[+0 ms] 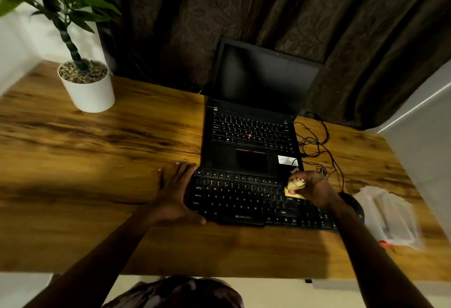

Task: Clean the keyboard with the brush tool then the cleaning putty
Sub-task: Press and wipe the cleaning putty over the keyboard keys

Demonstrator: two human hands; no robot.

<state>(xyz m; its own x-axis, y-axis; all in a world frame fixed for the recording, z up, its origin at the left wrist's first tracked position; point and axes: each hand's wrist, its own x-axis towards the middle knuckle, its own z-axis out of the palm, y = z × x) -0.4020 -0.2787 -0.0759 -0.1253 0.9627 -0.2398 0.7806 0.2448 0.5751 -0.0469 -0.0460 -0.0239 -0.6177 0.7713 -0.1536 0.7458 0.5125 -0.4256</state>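
Observation:
A black external keyboard [244, 200] lies on the wooden desk [97, 161], right in front of an open black laptop [253, 122]. My left hand [175, 195] rests flat with straight fingers against the keyboard's left end. My right hand [314, 188] hovers over the keyboard's right part and grips a lump of yellowish cleaning putty [294, 186], which touches the keys. No brush tool is visible.
A white pot with a green plant [85, 85] stands at the back left. Black cables [317, 141] tangle right of the laptop. A clear plastic bag [388, 215] and a black mouse [351, 202] lie to the right of the keyboard. Dark curtains hang behind.

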